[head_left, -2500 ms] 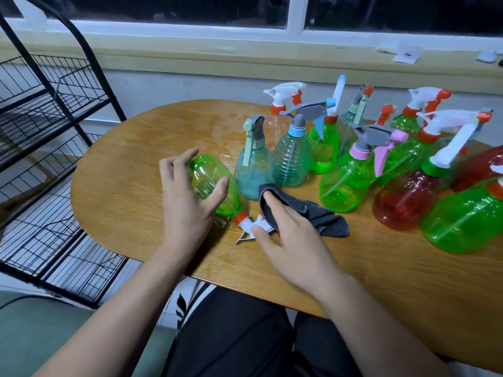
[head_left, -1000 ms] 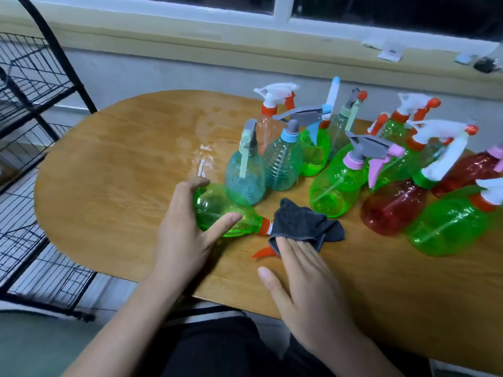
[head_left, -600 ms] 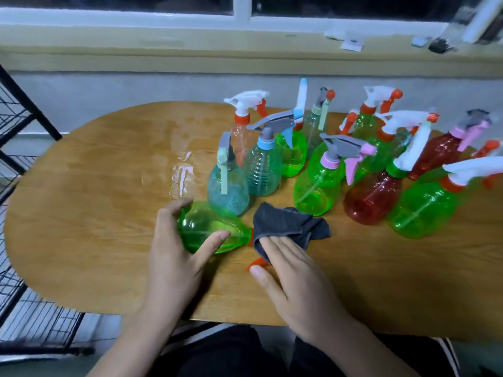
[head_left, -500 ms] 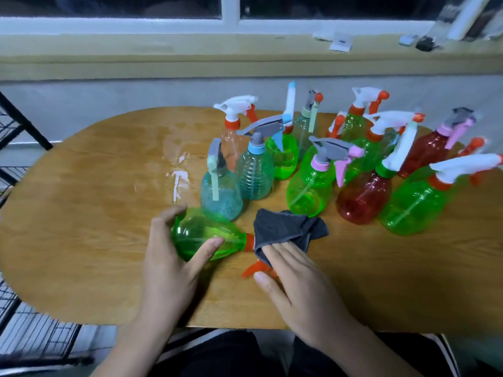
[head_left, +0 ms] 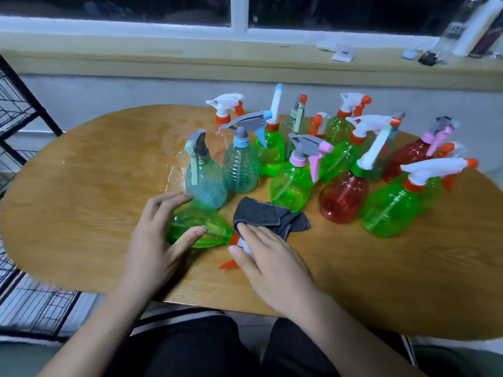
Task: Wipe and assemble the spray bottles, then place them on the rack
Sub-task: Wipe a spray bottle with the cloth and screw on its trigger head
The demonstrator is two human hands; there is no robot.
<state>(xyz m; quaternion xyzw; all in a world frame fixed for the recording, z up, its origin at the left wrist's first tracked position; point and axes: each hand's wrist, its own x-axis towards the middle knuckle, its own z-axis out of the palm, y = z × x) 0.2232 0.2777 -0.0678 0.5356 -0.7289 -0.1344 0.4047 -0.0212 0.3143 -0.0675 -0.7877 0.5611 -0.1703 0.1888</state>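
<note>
Here, one black wire rack stands cut off at the left edge, beside one oval wooden worktop. Two hands work at the lower centre. One dark grey cloth lies between them and the standing spray bottles. Two of these are teal and two red; the rest are mostly green or clear. There are roughly a dozen, though overlap rules out an exact count.

One translucent green plastic spray bottle lies on its side at the worktop's near centre, base to the left and orange collar to the right. The left hand spans it, fingers over the far side and thumb on the near side, loosely curved round the body. The right hand lies flat with straight fingers, pressing the cloth's near edge onto the bottle's white spray head. Most of that head is hidden under cloth and palm, and only an orange trigger pokes out below. The back-row bottles are partly hidden by those in front.
</note>
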